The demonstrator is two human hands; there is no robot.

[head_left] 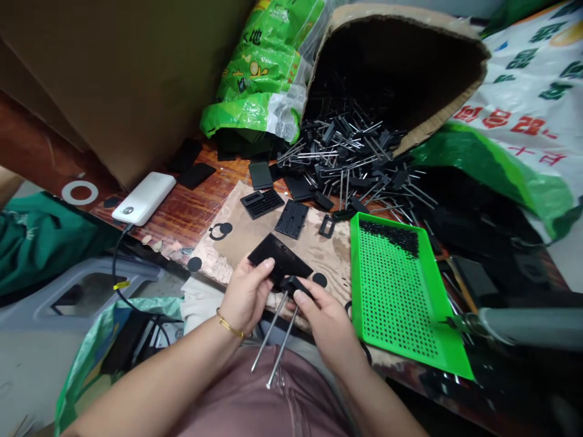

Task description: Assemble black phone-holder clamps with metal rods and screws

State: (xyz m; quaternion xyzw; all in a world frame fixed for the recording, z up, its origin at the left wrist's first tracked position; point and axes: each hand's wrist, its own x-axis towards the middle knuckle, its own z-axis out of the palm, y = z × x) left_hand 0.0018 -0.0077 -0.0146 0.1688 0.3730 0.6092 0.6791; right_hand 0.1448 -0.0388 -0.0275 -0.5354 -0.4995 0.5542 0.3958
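Note:
My left hand (249, 295) grips a flat black plastic plate (282, 258) by its near left edge, thumb on top. Between the thumb and fingers of my right hand (325, 315) is a small black block with two metal rods (296, 285); the rods point down toward my lap. The block is up against the plate's near edge; whether they are joined I cannot tell. Just beyond the plate lie two slotted black plates (291, 219) and a small black rectangular frame (327, 226) on a cardboard sheet (228, 252).
A green perforated tray (401, 303) with small black pieces stands at right. Behind it, many rodded black parts (346, 152) spill from a cardboard box (410, 18). A green bag (268, 67) lies beside the box. At left is a white power bank (144, 197) with a cable.

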